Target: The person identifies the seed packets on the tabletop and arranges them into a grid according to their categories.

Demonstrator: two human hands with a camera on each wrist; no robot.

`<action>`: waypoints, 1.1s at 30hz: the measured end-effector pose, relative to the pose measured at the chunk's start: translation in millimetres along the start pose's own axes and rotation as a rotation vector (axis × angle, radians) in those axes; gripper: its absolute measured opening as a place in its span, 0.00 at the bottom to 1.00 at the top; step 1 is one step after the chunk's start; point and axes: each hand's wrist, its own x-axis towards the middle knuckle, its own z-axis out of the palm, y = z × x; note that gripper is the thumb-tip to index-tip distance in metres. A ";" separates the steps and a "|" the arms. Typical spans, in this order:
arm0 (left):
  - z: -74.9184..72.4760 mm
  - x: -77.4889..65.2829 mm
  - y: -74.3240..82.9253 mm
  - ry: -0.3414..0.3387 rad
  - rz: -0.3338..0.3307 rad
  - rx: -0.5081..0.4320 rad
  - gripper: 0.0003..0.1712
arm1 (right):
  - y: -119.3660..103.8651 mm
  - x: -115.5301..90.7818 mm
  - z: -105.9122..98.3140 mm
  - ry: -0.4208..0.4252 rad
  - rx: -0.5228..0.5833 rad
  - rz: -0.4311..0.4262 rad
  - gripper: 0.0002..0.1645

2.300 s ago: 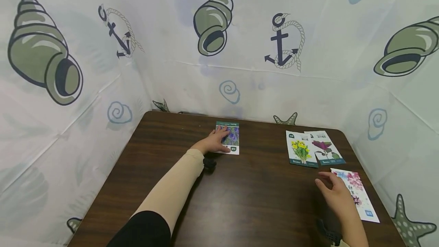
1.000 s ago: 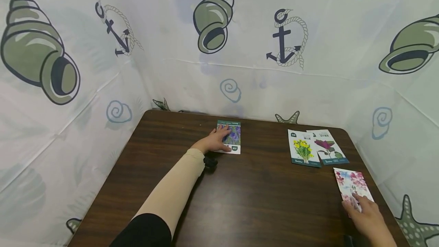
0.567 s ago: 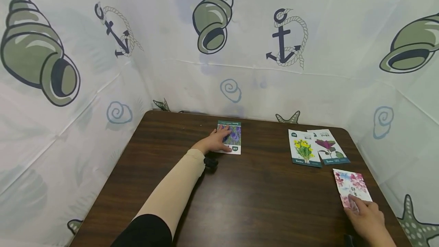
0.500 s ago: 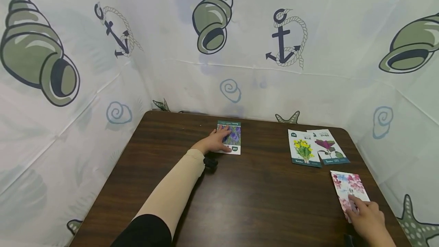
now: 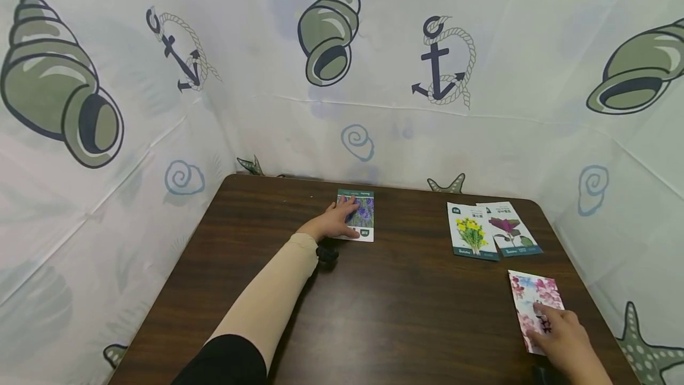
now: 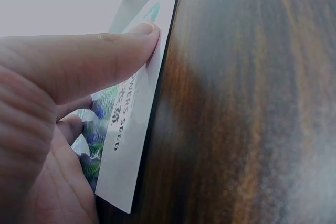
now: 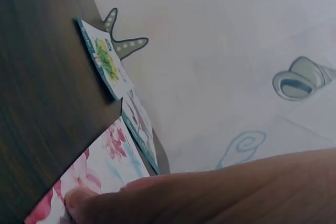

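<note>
My left hand (image 5: 332, 222) rests with spread fingers on a seed packet with purple flowers (image 5: 366, 211) at the table's far side. In the left wrist view the thumb lies across the packet's white border, where "SEED" is printed. At the right, my right hand (image 5: 564, 337) holds a white seed packet with pink blossoms (image 5: 526, 290), thumb at its left side and index finger over its face. The hand covers the packet's lower right. In the right wrist view a fingertip (image 7: 79, 200) presses on the blossom print.
A yellow-flower packet (image 5: 471, 233) partly overlaps a purple-flower packet (image 5: 510, 233) at the back right, beyond my right hand. The brown table (image 5: 417, 319) ends at a white curtain (image 5: 256, 129) printed with shells and anchors.
My right hand came onto the pink-blossom packet and then moved it slightly left and toward me. The left hand has stayed on its packet.
</note>
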 end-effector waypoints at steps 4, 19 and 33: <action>-0.3 -1.4 2.3 0.010 0.005 0.010 0.58 | -3.3 -2.4 4.3 0.047 -0.036 -0.046 0.44; -0.9 -3.1 4.2 0.017 0.013 0.029 0.57 | -37.8 -12.9 18.4 -0.068 0.040 -0.087 0.52; -0.8 -1.7 4.8 0.005 0.011 0.042 0.57 | -88.5 -17.3 32.1 -0.029 0.063 -0.245 0.47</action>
